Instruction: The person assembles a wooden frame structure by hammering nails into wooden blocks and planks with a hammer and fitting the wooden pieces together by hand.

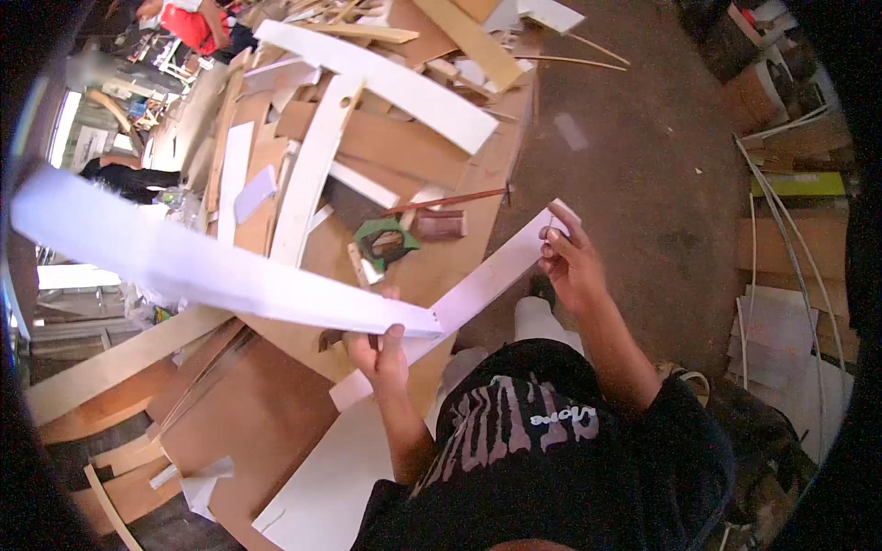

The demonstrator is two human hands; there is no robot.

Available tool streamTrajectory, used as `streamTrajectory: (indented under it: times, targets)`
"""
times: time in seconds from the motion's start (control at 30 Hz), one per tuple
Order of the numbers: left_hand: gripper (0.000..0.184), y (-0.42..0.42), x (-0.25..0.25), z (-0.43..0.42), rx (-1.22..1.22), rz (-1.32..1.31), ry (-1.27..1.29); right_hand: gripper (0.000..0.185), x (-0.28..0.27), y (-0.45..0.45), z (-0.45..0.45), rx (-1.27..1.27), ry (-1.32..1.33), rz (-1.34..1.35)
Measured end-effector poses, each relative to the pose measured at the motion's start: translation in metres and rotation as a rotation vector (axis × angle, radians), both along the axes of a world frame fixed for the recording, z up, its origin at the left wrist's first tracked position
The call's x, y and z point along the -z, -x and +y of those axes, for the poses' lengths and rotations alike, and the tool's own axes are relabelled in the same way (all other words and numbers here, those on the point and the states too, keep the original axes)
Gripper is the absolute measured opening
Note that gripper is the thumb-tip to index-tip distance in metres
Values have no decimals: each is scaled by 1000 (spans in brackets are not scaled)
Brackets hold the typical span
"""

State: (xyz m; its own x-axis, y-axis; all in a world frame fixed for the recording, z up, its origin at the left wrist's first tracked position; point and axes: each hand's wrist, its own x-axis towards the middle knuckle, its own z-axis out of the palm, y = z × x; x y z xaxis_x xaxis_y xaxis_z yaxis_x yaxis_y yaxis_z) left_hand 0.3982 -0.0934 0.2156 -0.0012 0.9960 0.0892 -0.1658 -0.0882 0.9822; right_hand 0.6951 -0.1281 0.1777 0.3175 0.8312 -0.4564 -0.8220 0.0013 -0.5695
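A long white board (230, 275) stretches from the far left to its narrow end in front of me. My left hand (381, 356) is closed round that board close to this end, thumb on top. Beneath it runs a shorter white strip (491, 266), crossing at an angle; small dark marks show where the two meet. Whether they are joined there, I cannot tell. The fingers of my right hand (571, 262) pinch the strip's upper right end. Past the boards, a green ring-shaped object (404, 230) and a brown block (441, 225) lie on the wooden worktop (317, 253).
Wood offcuts and white boards (395, 83) are piled on the worktop. Brown sheets (248, 395) lie at the lower left. Along the right stand stacked panels (781, 331), thin rods (781, 207) and a bucket (758, 96). A person in red (188, 26) is at the far left.
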Motion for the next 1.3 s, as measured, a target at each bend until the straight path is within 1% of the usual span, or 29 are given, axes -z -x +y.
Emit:
streamTrajectory:
  times: [0.07, 0.1, 0.17, 0.23, 0.27, 0.3, 0.37, 0.43, 0.53, 0.6, 0.63, 0.67, 0.7, 0.73, 0.77, 0.8, 0.83, 0.9, 0.93, 0.97, 1.0, 1.03, 1.07, 1.1, 1.13, 1.17, 1.23, 1.27, 1.3]
  targets:
    - [60, 38, -5, 11, 92, -33, -61, 37, -5, 37, 1, -11, 52, -164]
    - [58, 51, -20, 15, 85, -11, -25, 37, -6, 54, 4, -22, 45, -164]
    - [64, 97, -17, 33, 197, 1, -43, 37, -14, 98, 9, 62, -31, -377]
    - [64, 132, -20, 53, 254, -14, -34, 36, -29, 140, 10, 89, -7, -411]
    - [62, 147, -27, 63, 290, 45, -89, 35, -38, 162, 9, 131, 5, -427]
    - [62, 153, -33, 74, 279, 19, -118, 34, -45, 177, 10, 168, 8, -449]
    - [58, 169, -31, 85, 393, -5, -92, 35, -39, 206, 7, 129, -20, -546]
    - [61, 186, -20, 98, 540, 49, -56, 34, -44, 232, -5, 49, 13, -713]
    - [56, 193, -9, 99, 652, 45, 38, 34, -32, 260, -16, -9, 52, -694]
    - [56, 194, 7, 100, 656, 46, -15, 39, -36, 275, -23, -29, 98, -684]
    - [57, 190, 7, 102, 689, 52, -51, 35, -28, 281, -23, 6, 28, -669]
    - [55, 188, 8, 102, 723, -22, 2, 33, -24, 281, -25, -17, 19, -581]
    - [55, 187, 9, 101, 720, -8, -2, 30, -24, 287, -27, -30, 19, -482]
    - [54, 189, 11, 99, 730, 63, 45, 30, -22, 296, -26, -20, 13, -463]
    - [53, 187, 16, 102, 742, 135, 82, 29, -19, 303, -20, 39, -30, -480]
    - [51, 188, 28, 103, 760, 37, 114, 27, -19, 309, -14, 99, -71, -505]
    - [51, 189, 31, 103, 772, 41, 105, 27, -22, 317, -8, 114, -77, -505]
    - [53, 192, 35, 109, 821, 149, 201, 29, -30, 330, 7, 253, -107, -515]
    - [53, 194, 36, 115, 847, 155, 174, 30, -40, 336, 15, 295, -79, -506]
    - [56, 197, 38, 120, 878, 230, 148, 30, -55, 342, 25, 341, -93, -510]
    - [58, 198, 41, 125, 913, 302, 134, 30, -77, 348, 34, 373, -144, -531]
    - [58, 197, 49, 130, 952, 301, 134, 30, -88, 354, 42, 395, -183, -554]
    - [61, 197, 56, 135, 1008, 263, 216, 30, -92, 361, 54, 428, -161, -564]
    - [63, 194, 66, 141, 1059, 218, 292, 31, -96, 362, 70, 481, -221, -593]
    - [67, 191, 80, 142, 1081, 213, 314, 33, -100, 363, 80, 517, -279, -628]
    - [67, 191, 97, 134, 1103, 174, 324, 33, -99, 365, 81, 518, -254, -666]
    - [62, 191, 122, 143, 1141, -218, 513, 32, -106, 373, 104, 582, -292, -607]
    - [70, 187, 129, 140, 1197, -111, 225, 31, -118, 379, 104, 528, -241, -573]
    - [70, 186, 137, 141, 1211, -120, 230, 28, -128, 390, 111, 611, -221, -535]
